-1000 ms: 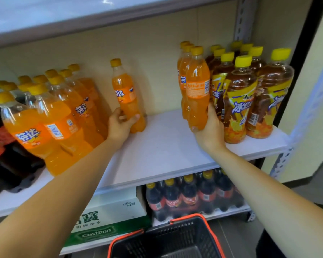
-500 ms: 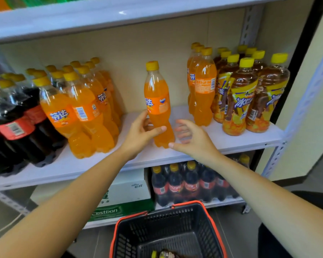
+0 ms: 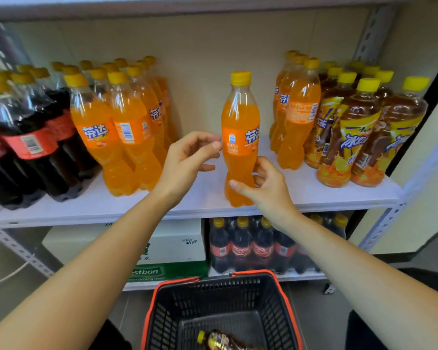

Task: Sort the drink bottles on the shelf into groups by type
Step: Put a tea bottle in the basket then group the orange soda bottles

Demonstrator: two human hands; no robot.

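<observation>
One orange soda bottle (image 3: 239, 137) with a yellow cap stands upright, alone, mid-way along the white shelf board (image 3: 86, 205). My right hand (image 3: 268, 190) wraps its narrow lower part, thumb across the front. My left hand (image 3: 187, 160) hovers just left of the label with fingers apart, thumb tip at the bottle's edge. A group of orange soda bottles (image 3: 127, 137) stands to the left, beside dark cola bottles (image 3: 23, 147). On the right, three more orange sodas (image 3: 296, 117) stand against brown iced tea bottles (image 3: 352, 137).
A black basket with red rim (image 3: 159, 311) sits below me and holds one tea bottle (image 3: 220, 342). The lower shelf carries a pack of small cola bottles (image 3: 250, 248) and a water carton (image 3: 172, 248). A metal upright (image 3: 382, 223) bounds the shelf on the right.
The lone orange soda bottle travelled from the back left to the shelf's middle front. My left hand loosened off it, and my right hand left the right-hand sodas and closed on it.
</observation>
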